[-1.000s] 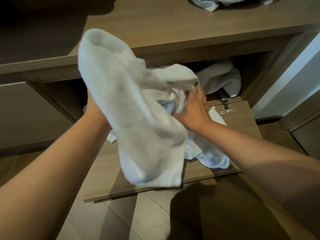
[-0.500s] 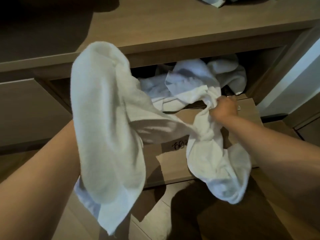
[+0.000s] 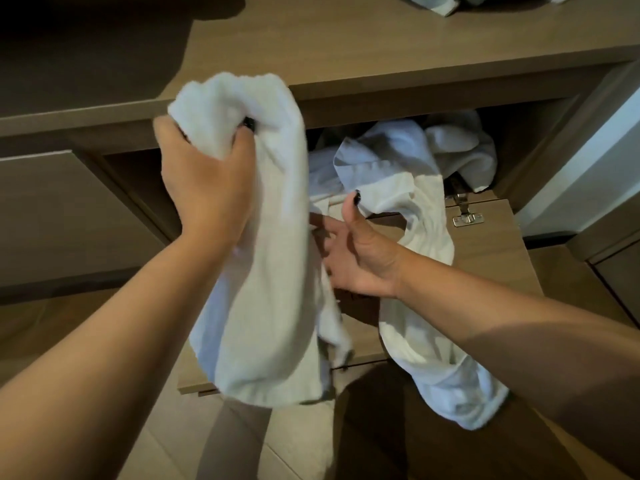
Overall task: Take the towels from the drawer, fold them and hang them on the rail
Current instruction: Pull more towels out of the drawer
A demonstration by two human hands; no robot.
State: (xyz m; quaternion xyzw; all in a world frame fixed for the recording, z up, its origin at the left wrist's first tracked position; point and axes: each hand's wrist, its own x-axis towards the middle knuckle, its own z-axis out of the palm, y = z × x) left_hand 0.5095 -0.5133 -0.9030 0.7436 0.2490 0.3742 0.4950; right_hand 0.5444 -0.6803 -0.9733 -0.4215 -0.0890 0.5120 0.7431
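Note:
My left hand (image 3: 204, 188) grips the bunched top of a white towel (image 3: 270, 271), which hangs down in front of the open drawer. My right hand (image 3: 363, 258) is beside the towel's right edge with the thumb up. Its fingers reach against the cloth and are partly hidden by it. A second white towel (image 3: 433, 334) trails out of the drawer and over the lowered wooden front panel (image 3: 491, 247). More crumpled white towels (image 3: 457, 143) lie inside the drawer opening.
A wooden countertop (image 3: 346, 46) runs above the opening, with another white cloth (image 3: 429, 3) at its far edge. A metal hinge (image 3: 467, 218) sits on the panel. A closed drawer front (image 3: 52, 216) is at the left, and wooden floor lies below.
My right hand let go of the second towel, which now drapes over the panel, and moved left to the hanging towel. My left hand rose, now seen gripping the towel's top.

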